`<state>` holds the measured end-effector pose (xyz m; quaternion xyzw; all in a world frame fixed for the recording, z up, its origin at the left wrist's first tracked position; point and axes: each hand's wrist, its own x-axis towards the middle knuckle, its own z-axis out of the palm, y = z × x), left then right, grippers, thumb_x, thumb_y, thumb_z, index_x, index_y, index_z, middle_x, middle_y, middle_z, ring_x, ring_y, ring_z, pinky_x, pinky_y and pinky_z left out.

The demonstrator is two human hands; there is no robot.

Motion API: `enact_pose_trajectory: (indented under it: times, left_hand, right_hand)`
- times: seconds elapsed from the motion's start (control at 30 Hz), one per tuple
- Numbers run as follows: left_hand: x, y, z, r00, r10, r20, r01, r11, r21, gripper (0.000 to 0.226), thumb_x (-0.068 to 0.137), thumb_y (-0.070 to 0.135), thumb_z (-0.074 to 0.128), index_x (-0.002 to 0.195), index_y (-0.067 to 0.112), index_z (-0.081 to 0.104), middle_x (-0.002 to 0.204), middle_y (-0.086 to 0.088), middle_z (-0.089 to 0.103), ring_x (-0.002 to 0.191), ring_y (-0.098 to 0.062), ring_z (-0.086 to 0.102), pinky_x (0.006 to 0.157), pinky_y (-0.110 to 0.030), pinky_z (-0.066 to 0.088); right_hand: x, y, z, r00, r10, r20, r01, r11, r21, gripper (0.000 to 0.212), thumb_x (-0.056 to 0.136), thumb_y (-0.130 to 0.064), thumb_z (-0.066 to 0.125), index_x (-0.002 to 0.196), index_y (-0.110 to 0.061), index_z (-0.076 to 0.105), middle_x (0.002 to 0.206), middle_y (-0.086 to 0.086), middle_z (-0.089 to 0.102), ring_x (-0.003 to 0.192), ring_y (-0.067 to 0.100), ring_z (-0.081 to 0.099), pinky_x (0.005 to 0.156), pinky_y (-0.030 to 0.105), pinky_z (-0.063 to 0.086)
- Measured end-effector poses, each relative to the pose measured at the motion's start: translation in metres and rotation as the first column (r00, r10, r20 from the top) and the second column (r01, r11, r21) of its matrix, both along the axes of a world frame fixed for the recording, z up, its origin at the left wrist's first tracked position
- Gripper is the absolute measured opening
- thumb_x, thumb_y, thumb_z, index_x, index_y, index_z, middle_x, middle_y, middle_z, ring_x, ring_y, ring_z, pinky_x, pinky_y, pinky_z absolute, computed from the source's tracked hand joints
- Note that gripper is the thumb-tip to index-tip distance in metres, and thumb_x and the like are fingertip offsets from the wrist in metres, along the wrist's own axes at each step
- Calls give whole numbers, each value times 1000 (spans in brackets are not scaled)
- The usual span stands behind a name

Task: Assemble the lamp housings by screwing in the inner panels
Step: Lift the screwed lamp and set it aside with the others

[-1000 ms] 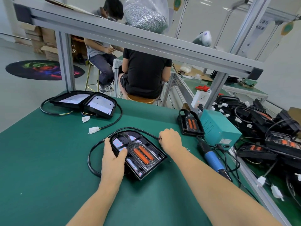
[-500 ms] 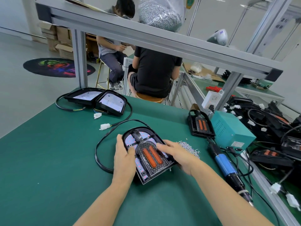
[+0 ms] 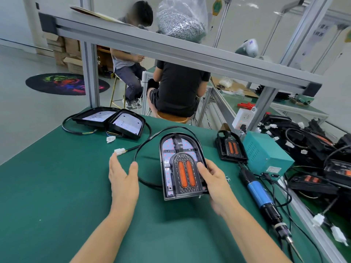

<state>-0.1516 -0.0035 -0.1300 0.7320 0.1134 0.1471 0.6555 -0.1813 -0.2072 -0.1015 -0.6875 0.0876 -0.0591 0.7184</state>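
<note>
Change: lifted clear of the lamp housing [image 3: 181, 166] since half a second ago, left hand [image 3: 123, 179] now apart from it at lower centre-left; housing turned from slanted to nearly square with the frame, rounded end toward the top.
Left hand: open, palm turned toward the housing, fingers straight and close together, thumb spread out to the side; touching nothing that can be made out.
Right hand [image 3: 214, 181]: grips the housing's right edge, thumb lying on top of the inner panel [image 3: 185, 175], fingers curled under and hidden.
Lamp housing: middle of the frame on the green table [image 3: 47, 196], near end raised slightly in the right hand; black shell, pale board with red dots visible in its upper half.
Inner panel: seated in the lower half of the housing, arched, with two orange strips side by side.
Cable [image 3: 148, 141]: black, loops from the housing's top round to the left, ends in a white plug [image 3: 120, 151] just above the left hand's fingertips.
Screwdriver [image 3: 262, 198]: blue-bodied electric one, lying on the table at lower right, tip toward the bottom edge.
Screws [image 3: 228, 180]: a few small ones, partly hidden behind the right hand.
Teal box [image 3: 266, 154]: right of centre, beside a second housing [image 3: 230, 149] with orange strips.
Open housings [image 3: 114, 121]: two, upper left of the table, pale insides up.
Far right: heap of black housings [image 3: 319, 149] and wires.
Background: two seated people [image 3: 176, 90], top centre.
</note>
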Motion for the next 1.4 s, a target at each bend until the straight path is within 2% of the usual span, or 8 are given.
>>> enact_pose_trajectory:
  times: [0.2, 0.43, 0.57, 0.77, 0.97, 1.13, 1.27, 1.4]
  left_hand:
    - [27, -7, 5, 979, -162, -122, 102, 914, -392, 59, 97, 28, 49, 150, 24, 22, 156, -5, 25, 140, -22, 32, 110, -37, 23]
    - [20, -21, 17, 949, -314, -17, 207, 664, -718, 30, 98, 24, 50, 126, 20, 42, 119, -3, 53, 83, -20, 64, 80, -38, 48]
    - [-3, -45, 31, 862, -486, 141, 461, 641, -613, 29, 81, 40, 65, 104, 28, 51, 109, 5, 66, 84, -12, 68, 72, -34, 51]
    - [-18, -94, 49, 766, -604, 219, 616, 592, -519, 49, 90, 14, 59, 131, 38, 45, 112, 2, 71, 87, -15, 68, 66, -31, 54]
    - [-30, -142, 66, 676, -715, 180, 677, 505, -536, 42, 95, 15, 51, 115, 51, 53, 102, 3, 74, 71, -11, 69, 50, -22, 51]
    - [-42, -190, 79, 565, -802, 193, 745, 396, -537, 48, 95, 15, 51, 84, 59, 66, 100, 4, 74, 68, -7, 66, 61, -27, 52]
    - [-50, -235, 88, 468, -860, 205, 791, 304, -530, 38, 95, 11, 51, 121, 36, 60, 108, 4, 72, 72, -7, 66, 57, -21, 55]
    - [-53, -288, 107, 400, -902, 161, 787, 248, -565, 33, 97, 10, 48, 125, 26, 56, 104, -1, 72, 72, -15, 65, 70, -34, 54]
  right_hand:
    - [-6, -4, 11, 990, 115, 78, -123, 985, 117, 33, 88, -31, 59, 116, -16, 66, 102, 6, 74, 79, 14, 69, 69, 26, 55]
    - [-8, 0, 17, 994, -69, 84, 60, 994, 96, 20, 99, -24, 53, 113, -18, 66, 94, 5, 73, 75, 17, 63, 57, 25, 53]
    - [-13, -1, 16, 972, -223, 71, 218, 973, 73, 18, 100, -25, 53, 113, -20, 64, 96, 2, 74, 77, 17, 63, 66, 31, 49]
    - [-34, -17, 23, 929, -334, 160, 324, 942, 84, 18, 102, -21, 48, 110, -27, 62, 103, -7, 74, 89, 7, 71, 69, 18, 53]
    - [-70, -56, 42, 889, -425, 171, 434, 901, -20, 53, 103, -34, 41, 153, -38, 23, 149, -20, 40, 134, 4, 42, 114, 35, 34]
    - [-101, -96, 59, 832, -516, 201, 538, 840, -69, 53, 104, -31, 40, 153, -35, 23, 153, -16, 37, 139, 6, 37, 117, 38, 30]
    - [-126, -132, 75, 791, -576, 206, 604, 789, -114, 44, 103, -24, 40, 146, -33, 34, 134, -24, 54, 122, -3, 51, 106, 28, 41]
    - [-138, -172, 102, 739, -649, 180, 673, 711, -202, 34, 101, -19, 40, 133, -27, 46, 120, -12, 61, 109, 10, 57, 98, 36, 45]
